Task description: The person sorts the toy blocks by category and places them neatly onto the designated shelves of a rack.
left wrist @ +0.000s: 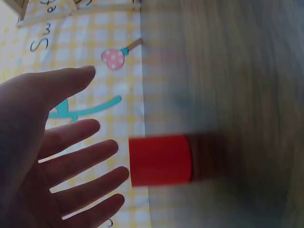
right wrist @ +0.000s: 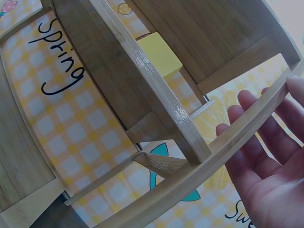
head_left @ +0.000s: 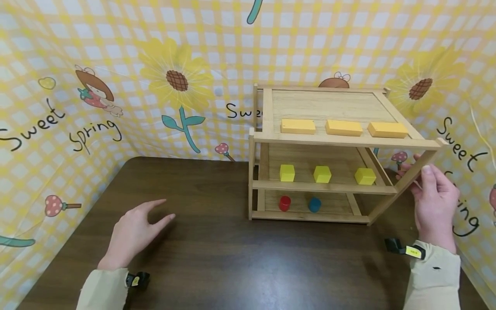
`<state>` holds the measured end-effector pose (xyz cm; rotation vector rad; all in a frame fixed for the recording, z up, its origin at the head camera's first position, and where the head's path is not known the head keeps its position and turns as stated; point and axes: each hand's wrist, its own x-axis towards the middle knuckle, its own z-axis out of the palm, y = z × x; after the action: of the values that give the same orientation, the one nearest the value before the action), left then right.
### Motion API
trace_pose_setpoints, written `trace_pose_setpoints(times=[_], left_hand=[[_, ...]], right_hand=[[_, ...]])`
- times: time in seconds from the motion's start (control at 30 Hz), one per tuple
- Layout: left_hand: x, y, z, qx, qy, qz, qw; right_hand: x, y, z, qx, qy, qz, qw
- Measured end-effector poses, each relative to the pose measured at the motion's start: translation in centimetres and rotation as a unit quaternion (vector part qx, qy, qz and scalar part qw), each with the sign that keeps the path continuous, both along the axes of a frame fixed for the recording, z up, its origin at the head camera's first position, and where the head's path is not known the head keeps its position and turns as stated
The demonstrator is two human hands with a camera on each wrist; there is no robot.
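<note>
A three-tier wooden rack stands on the table's right half. My right hand grips its front right post, thumb in front and fingers behind; the right wrist view shows these fingers round the wood. My left hand hovers left of the rack, fingers extended and holding nothing. In the left wrist view a red cylinder appears just beyond its fingertips; the head view shows none beside that hand. On the rack are three orange-yellow bars on top, three yellow cubes midway, and a red cylinder and blue piece below.
The dark brown wooden table extends in front of the rack and to its left. Yellow checked cloth with printed flowers and lettering hangs behind and at both sides, close to my right hand.
</note>
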<state>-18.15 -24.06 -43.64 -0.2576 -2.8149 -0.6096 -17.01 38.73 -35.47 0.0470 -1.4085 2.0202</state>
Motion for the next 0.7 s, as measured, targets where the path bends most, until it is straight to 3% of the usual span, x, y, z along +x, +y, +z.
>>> trace_pose_setpoints(times=[0.27,0.7], left_hand=[[0.1,-2.3,0.1,-0.021,-0.096,-0.004,0.9952],[0.1,-4.0,-0.1,-0.003,-0.129,-0.052,0.9904]], right_hand=[[0.0,0.0,-0.1,0.012,0.006,-0.005,1.0],[0.0,0.0,-0.1,0.009,0.01,-0.001,1.0]])
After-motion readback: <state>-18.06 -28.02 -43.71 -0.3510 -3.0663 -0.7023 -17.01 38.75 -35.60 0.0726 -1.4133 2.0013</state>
